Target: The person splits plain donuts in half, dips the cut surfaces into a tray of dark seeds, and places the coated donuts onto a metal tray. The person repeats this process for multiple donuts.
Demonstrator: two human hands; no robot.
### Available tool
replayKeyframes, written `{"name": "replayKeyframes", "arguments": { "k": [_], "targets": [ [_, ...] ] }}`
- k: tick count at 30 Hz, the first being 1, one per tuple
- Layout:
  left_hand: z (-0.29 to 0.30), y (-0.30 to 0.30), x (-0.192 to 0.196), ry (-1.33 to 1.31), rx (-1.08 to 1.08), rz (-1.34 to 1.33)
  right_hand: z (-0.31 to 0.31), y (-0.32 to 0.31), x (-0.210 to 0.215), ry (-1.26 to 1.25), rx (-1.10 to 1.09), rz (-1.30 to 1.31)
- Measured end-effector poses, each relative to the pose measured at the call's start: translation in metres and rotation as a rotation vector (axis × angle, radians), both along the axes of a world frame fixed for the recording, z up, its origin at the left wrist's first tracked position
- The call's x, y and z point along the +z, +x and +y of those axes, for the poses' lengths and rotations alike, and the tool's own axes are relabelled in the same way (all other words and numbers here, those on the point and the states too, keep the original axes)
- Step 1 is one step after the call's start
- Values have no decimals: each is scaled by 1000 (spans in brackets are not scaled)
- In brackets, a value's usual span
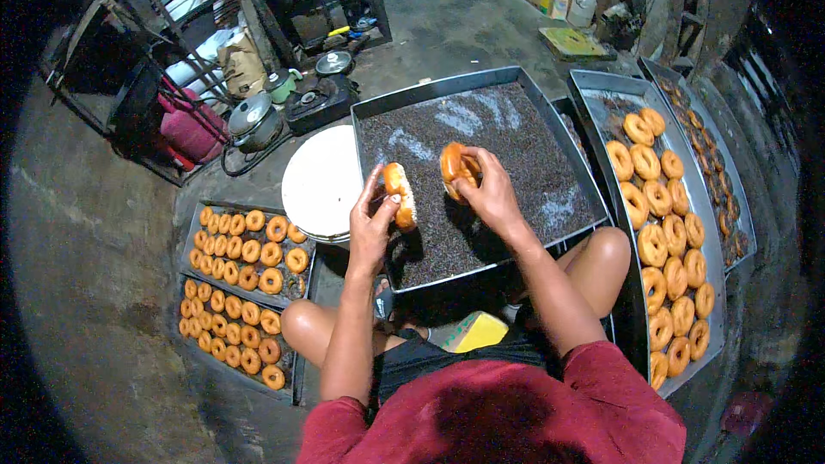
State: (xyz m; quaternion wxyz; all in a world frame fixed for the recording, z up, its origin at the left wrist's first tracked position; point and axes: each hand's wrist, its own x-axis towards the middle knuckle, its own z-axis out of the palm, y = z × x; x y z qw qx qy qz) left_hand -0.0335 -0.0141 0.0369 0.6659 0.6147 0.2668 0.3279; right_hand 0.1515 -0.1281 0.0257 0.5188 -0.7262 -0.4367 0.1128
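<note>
My left hand (pixel 372 221) grips a golden doughnut (pixel 396 182) on edge; a pale layer shows along its right side. In my right hand (pixel 491 189) is another glossy doughnut (pixel 450 163), pinched between thumb and fingers, with part of it hidden by the hand. Both hands are over a large square metal tray (pixel 593 198) spread with dark sprinkles (pixel 507 150). Whitish streaks mark the sprinkles at the far side and near the right edge. The two doughnuts are apart from each other, above the left and middle of the tray.
At right stands a long tray (pixel 713 326) of plain doughnuts, and beyond it a tray of dark-topped doughnuts (pixel 718 176). Two doughnut trays (pixel 296 382) lie at left. A white round lid (pixel 320 185) touches the sprinkle tray's left side. A stove (pixel 320 106) and pot (pixel 254 120) are behind.
</note>
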Motion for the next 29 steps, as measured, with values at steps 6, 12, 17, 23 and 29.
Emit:
{"name": "replayKeyframes", "arguments": {
  "k": [6,12,17,23,29],
  "targets": [
    [3,17,-26,271,159,70,-1,-8,-78,-233,-100,-793],
    [-19,37,-27,872,81,363,-4,50,-11,-426,48,-40],
    [-32,52,-64,1256,-60,441,-33,135,27,-129,53,291],
    [-24,48,-65,1167,-253,518,-109,289,48,85,-249,359],
    [3,64,-42,519,-123,478,-121,465,-34,-101,-439,560]
  ]
}}
